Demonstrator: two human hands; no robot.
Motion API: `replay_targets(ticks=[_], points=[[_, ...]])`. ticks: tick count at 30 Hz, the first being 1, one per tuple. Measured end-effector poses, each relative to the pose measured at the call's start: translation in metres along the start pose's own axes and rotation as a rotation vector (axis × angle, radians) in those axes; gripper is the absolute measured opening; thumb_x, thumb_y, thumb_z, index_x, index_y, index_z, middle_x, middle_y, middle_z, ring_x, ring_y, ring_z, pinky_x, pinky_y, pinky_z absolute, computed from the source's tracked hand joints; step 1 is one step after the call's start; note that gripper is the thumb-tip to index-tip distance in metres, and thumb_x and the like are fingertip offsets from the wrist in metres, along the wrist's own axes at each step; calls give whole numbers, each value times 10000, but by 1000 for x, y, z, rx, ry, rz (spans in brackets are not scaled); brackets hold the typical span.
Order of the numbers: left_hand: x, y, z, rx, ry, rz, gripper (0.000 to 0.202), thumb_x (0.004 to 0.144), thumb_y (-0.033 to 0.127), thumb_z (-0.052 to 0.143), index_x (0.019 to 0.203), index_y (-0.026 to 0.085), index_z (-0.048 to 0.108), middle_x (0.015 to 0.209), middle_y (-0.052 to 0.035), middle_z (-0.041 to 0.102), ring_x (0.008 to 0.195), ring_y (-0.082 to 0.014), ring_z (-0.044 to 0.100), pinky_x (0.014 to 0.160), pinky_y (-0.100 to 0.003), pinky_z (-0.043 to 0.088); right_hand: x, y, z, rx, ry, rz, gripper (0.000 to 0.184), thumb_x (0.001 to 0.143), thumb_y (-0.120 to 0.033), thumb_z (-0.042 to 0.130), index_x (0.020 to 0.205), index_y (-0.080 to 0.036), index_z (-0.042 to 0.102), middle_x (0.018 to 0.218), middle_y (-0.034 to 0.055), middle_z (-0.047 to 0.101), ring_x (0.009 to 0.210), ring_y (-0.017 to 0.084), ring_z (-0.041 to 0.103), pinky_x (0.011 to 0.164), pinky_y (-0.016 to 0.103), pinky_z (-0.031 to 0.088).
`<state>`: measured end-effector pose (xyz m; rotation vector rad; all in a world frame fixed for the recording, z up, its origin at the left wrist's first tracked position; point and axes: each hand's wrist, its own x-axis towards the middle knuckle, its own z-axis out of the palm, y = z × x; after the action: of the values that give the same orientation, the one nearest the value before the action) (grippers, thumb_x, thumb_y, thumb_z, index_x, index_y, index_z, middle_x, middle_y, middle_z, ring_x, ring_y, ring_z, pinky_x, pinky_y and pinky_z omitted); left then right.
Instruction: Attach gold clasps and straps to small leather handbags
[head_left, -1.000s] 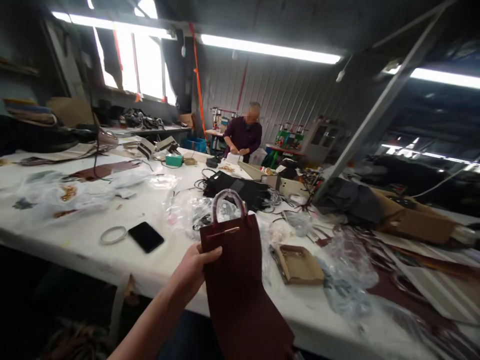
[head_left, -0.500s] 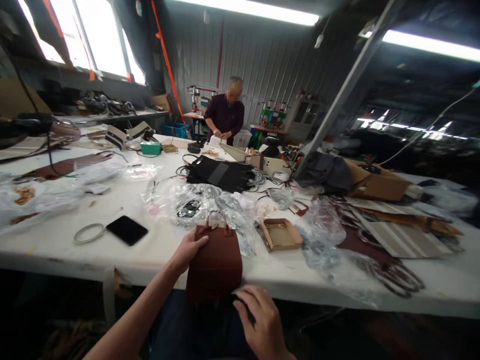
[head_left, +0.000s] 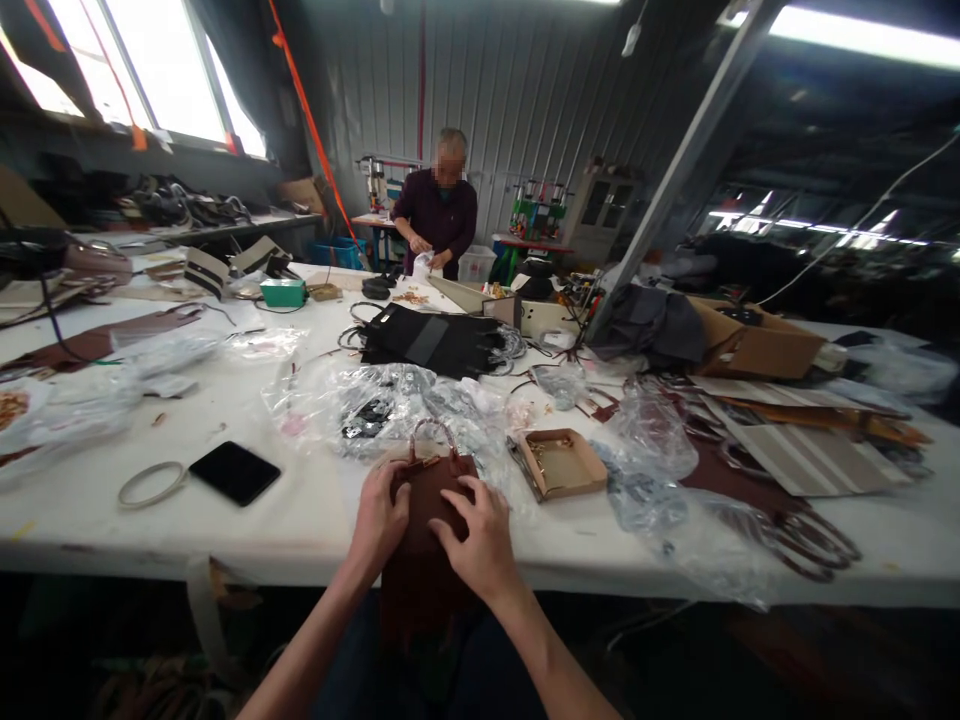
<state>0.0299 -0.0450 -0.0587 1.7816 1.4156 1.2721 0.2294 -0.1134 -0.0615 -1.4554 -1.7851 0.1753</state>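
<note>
Over the edge of the white table point(head_left: 315, 525) hangs our brown leather piece point(head_left: 424, 560). Our right hand point(head_left: 480, 535) has just joined our left hand point(head_left: 381, 515), apparently giving two-handed control: left fingers closed on its margin, right parted over its face.

A phone point(head_left: 235, 473) lies beside a ring point(head_left: 177, 484) near the desk's point(head_left: 300, 532) front edge; a person point(head_left: 439, 212) stands at the far edge.

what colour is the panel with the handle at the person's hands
The panel is dark reddish brown; the head view shows it best.
</note>
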Motion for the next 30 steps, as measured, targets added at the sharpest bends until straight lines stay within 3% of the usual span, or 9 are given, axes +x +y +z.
replay_targets(ticks=[2, 4, 9, 15, 19, 23, 26, 30], points=[[4, 1, 0, 42, -33, 31, 257, 967, 258, 609, 1188, 241, 739, 1272, -128, 796, 1251, -350, 716, 1141, -525, 520, 1, 5, -1, 91, 71, 77, 398, 954, -278, 830, 1350, -283, 785, 1490, 150, 649, 1397, 382, 641, 1218, 605, 549], [9, 2, -2, 108, -59, -28, 260, 957, 313, 674, 1202, 267, 748, 1260, -108, 812, 1260, -373, 711, 1137, -549, 494, 5, 5, -3, 141, 88, 109, 376, 949, -256, 821, 1324, -268, 785, 1534, 155, 628, 1437, 378, 633, 1225, 578, 566], [17, -6, -22, 283, -84, -177, 223, 953, 463, 742, 1083, 282, 753, 1090, -77, 827, 1172, -407, 706, 1124, -613, 411, 11, -8, -7, 123, -8, 82, 417, 966, -292, 823, 1378, -267, 761, 1672, 161, 543, 1515, 394, 601, 1256, 583, 561], [15, -24, -32, 217, -47, -23, 211, 984, 452, 650, 882, 267, 648, 983, -85, 725, 1025, -344, 645, 980, -493, 510, -1, -20, 16, -18, -103, 5, 491, 1039, -278, 724, 1524, -224, 673, 1713, 195, 507, 1647, 432, 440, 1303, 671, 488], [16, -35, -27, 186, -36, 62, 262, 974, 505, 663, 898, 259, 614, 1193, -133, 695, 1190, -369, 633, 1126, -564, 490, -9, -24, 27, -86, -61, 5, 550, 1110, -313, 619, 1646, -204, 561, 1755, 204, 451, 1705, 434, 328, 1345, 724, 400], [23, -47, -26, 184, -63, 36, 489, 882, 729, 727, 876, 248, 635, 1458, -196, 631, 1443, -453, 535, 1277, -639, 397, -9, -31, 31, -126, -62, 31, 633, 1105, -330, 622, 1707, -187, 487, 1775, 211, 425, 1723, 441, 283, 1371, 739, 343], [26, -48, -26, 31, -136, -82, 525, 937, 765, 642, 815, 255, 632, 1513, -141, 654, 1462, -423, 570, 1310, -574, 403, -9, -37, 37, -180, -58, 55, 659, 1098, -369, 629, 1715, -199, 476, 1779, 188, 440, 1726, 435, 286, 1386, 733, 325], [21, -41, -24, -137, -102, -277, 481, 997, 732, 598, 1062, 273, 730, 1462, -22, 737, 1446, -393, 617, 1330, -540, 402, -6, -37, 32, -195, -57, 55, 652, 1085, -452, 664, 1686, -240, 526, 1754, 146, 492, 1695, 414, 366, 1369, 696, 387]])
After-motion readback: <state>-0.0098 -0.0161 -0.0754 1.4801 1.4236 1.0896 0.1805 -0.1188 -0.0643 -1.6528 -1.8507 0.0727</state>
